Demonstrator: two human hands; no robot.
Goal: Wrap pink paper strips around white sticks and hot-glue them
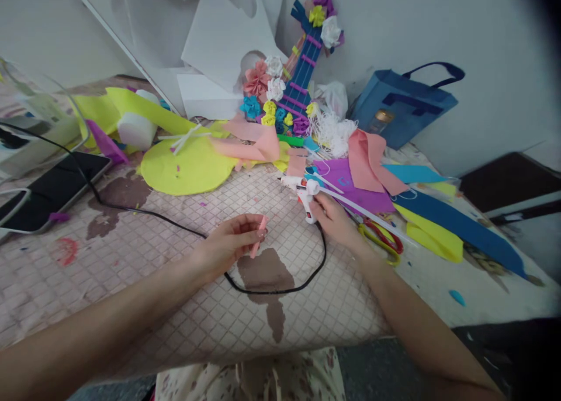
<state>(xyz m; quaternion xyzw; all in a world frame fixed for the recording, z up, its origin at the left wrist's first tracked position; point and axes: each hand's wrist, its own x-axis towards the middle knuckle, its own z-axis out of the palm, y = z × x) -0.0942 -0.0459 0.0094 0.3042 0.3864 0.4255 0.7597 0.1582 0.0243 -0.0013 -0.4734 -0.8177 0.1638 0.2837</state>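
My left hand [230, 243] pinches a small pink felt strip [258, 237] above the checked tablecloth [184, 284]. My right hand [335, 217] grips the handle of a white hot glue gun [302, 187], whose nozzle points left and rests on the table. Its black cord [280, 287] loops between my hands and runs off to the left. Red-and-yellow scissors [383, 237] lie just right of my right hand.
Felt sheets in yellow [188, 164], pink [372, 161], purple and blue [456, 225] cover the back of the table. A blue guitar shape with felt flowers [293, 79] leans on the wall beside a blue bag [403, 103]. A tablet [56, 187] lies at the left.
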